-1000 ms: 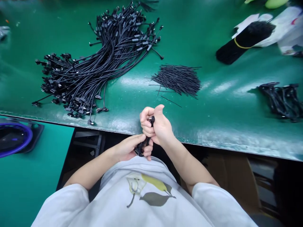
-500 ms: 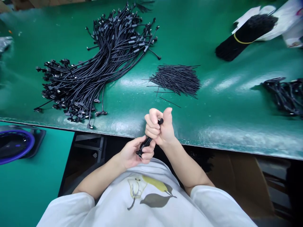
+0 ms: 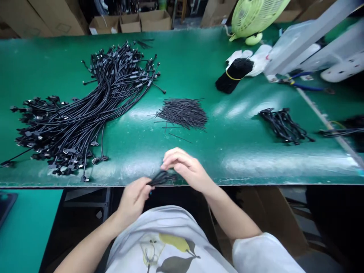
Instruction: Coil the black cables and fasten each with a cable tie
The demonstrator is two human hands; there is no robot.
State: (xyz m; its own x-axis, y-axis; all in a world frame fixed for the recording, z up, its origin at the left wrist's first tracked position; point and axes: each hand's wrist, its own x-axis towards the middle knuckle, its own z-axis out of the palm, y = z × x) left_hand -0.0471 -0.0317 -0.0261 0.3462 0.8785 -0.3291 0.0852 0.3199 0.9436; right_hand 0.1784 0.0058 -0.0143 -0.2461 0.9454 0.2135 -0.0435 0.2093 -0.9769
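Green-topped workbench (image 3: pixel 199 49) spans my whole view from 9 to 3 o'clock. Long bands of overhead glare (image 3: pixel 284 161) lie across its near part. At 12 o'clock, past the far edge, a row of cardboard boxes (image 3: pixel 131 22) sits on the floor; larger cartons (image 3: pixel 40 15) are stacked at 11. A lime-green desk fan (image 3: pixel 256 15) stands at 1 o'clock by the far edge. A clear plastic tub (image 3: pixel 292 41) sits at 2. Lower teal bench (image 3: pixel 25 223) at 8 o'clock, lower than the main top. Dark metal framing (image 3: pixel 85 208) under the bench at 7. Brown carton (image 3: pixel 270 216) below the edge at 4.
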